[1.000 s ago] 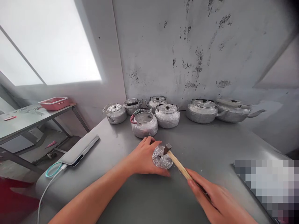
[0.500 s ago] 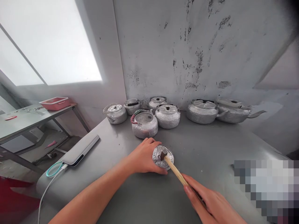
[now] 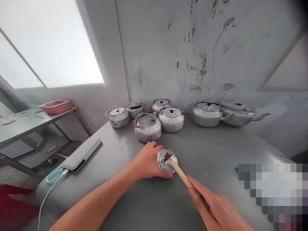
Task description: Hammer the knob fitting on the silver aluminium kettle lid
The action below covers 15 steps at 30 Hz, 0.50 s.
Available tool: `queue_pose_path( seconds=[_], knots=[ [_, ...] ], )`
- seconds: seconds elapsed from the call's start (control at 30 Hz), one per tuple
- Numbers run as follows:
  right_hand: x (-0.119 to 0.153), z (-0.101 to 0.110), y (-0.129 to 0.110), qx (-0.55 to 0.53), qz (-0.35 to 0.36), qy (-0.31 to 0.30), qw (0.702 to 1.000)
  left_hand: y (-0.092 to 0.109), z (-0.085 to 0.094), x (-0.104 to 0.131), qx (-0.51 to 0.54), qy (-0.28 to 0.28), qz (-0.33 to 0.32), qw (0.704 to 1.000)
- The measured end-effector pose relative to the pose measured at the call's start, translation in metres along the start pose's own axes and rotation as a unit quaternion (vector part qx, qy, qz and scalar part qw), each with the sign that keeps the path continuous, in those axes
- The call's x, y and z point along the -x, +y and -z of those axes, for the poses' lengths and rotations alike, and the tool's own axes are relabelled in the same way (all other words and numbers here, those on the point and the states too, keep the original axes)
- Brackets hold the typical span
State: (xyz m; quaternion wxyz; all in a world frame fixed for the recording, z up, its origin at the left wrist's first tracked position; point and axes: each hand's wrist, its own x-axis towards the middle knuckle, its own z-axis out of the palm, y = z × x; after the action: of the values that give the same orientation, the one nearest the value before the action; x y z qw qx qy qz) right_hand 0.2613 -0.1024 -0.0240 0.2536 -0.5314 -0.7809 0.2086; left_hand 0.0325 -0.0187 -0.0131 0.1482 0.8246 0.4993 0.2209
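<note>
A round silver lid (image 3: pixel 161 164) with a crinkled surface is gripped at its left edge by my left hand (image 3: pixel 149 162). My right hand (image 3: pixel 209 200) is wrapped round the wooden handle of a small hammer (image 3: pixel 181 175). Its dark metal head is over the middle of the lid; whether it touches cannot be told. Just beyond my left hand stands a lidless-looking silver kettle (image 3: pixel 148 131) with a red and green wrapped handle. A second silver kettle (image 3: pixel 171 122) with a black knob stands behind it to the right.
More kettles line the wall, among them one at the left (image 3: pixel 119 119) and two at the right (image 3: pixel 207 116). A grey power bank (image 3: pixel 83 155) with a white cable lies on the grey table (image 3: pixel 144 205). A pink basket (image 3: pixel 55 107) sits on a side table.
The hammer head has tilted and risen slightly over the lid. The whole view has shifted a little. Both hands keep their hold.
</note>
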Motion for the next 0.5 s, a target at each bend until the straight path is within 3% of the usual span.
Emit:
queue_pose_path(
  seconds=[0.5],
  knots=[
    [0.0001, 0.0013, -0.0025, 0.011, 0.009, -0.01, 1.0, -0.0012, -0.0019, 0.0001, -0.001, 0.007, 0.014, 1.0]
  ],
)
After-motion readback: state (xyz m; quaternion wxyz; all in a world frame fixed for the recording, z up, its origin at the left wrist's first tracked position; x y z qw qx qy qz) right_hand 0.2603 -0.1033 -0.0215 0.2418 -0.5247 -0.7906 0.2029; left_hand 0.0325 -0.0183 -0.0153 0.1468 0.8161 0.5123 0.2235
